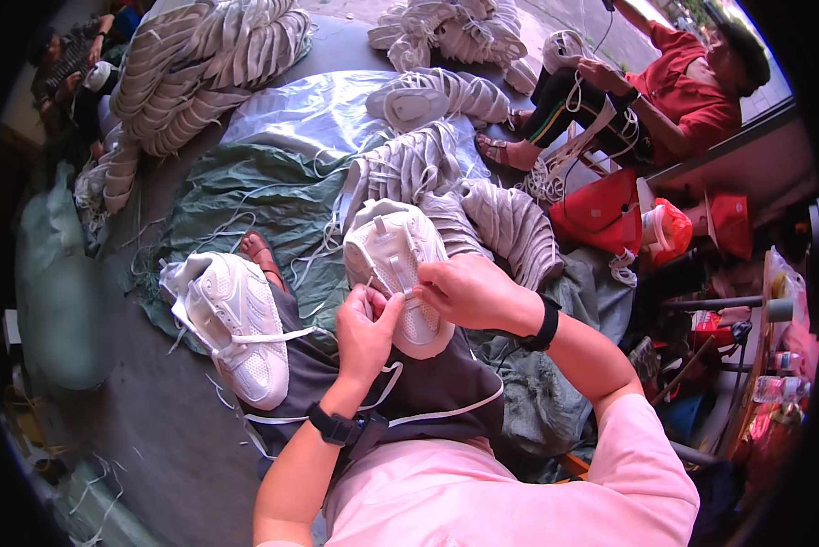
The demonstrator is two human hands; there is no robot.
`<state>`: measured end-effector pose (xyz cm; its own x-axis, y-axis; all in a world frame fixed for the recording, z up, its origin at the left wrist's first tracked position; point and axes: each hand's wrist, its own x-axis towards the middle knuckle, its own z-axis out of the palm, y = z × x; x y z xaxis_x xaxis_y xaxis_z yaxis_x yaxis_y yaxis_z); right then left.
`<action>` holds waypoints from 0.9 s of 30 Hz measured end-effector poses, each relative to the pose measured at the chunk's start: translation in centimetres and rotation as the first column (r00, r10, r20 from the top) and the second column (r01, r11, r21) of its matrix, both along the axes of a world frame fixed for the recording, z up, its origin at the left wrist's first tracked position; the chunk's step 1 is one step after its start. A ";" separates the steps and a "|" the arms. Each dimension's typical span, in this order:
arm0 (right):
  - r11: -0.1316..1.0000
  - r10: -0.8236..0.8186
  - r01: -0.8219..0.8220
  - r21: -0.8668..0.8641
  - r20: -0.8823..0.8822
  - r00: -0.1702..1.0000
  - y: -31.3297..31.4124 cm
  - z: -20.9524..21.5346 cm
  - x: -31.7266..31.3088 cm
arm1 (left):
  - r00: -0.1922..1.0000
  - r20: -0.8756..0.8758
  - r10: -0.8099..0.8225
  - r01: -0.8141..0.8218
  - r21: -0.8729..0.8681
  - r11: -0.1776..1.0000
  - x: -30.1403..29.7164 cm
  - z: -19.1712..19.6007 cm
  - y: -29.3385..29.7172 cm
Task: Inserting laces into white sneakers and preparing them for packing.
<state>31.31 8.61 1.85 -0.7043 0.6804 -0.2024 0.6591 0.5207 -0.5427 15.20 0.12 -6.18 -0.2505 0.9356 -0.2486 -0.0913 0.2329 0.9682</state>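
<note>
A white sneaker (396, 239) rests on my lap, its toe toward me. My left hand (365, 330) is closed at the left eyelet edge, thumb and finger pinching a thin white shoelace (392, 381) whose loose length hangs down across my dark trousers. From the other side my right hand (475, 294) pinches the lace over the sneaker's tongue; its fingertips partly hide the exact grip. To the left, a second white sneaker (236, 319) lies on my other thigh, a lace crossing its front and trailing to the right.
Stacks of pale shoes (509, 223) lie ahead on a green sheet (236, 201) and clear plastic (318, 105). A larger pile (204, 68) stands far left. At right, a person in red (683, 100) sits handling a shoe, near a red bag (601, 214). Another person sits far left.
</note>
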 end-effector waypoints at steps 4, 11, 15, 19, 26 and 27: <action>0.999 0.033 -0.034 0.024 0.039 0.999 -0.3 0.0 -0.3 | 0.999 -0.034 -0.023 0.024 0.040 0.999 0.0 0.3 -0.6; 0.999 0.016 -0.015 0.046 -0.015 1.000 -1.0 -0.3 -0.7 | 0.919 -0.391 0.047 0.060 0.257 0.965 0.4 1.1 -0.7; 0.992 -0.045 0.054 0.118 -0.081 0.996 -0.4 -1.4 0.5 | 0.912 -0.407 0.041 0.066 0.244 0.968 0.1 1.6 -0.6; 0.994 -0.106 0.106 -0.010 -0.071 0.992 -0.2 -2.2 1.0 | 0.876 -0.480 0.040 0.117 0.292 0.949 -0.3 1.4 -0.6; 0.995 -0.095 0.091 -0.046 -0.089 0.992 0.3 -2.0 1.9 | 0.901 -0.434 -0.027 0.105 0.158 0.982 -0.4 2.4 -1.5; 0.995 -0.095 0.092 -0.046 -0.090 0.991 0.4 -2.0 2.0 | 0.900 -0.434 -0.027 0.106 0.158 0.982 -0.2 2.8 -1.5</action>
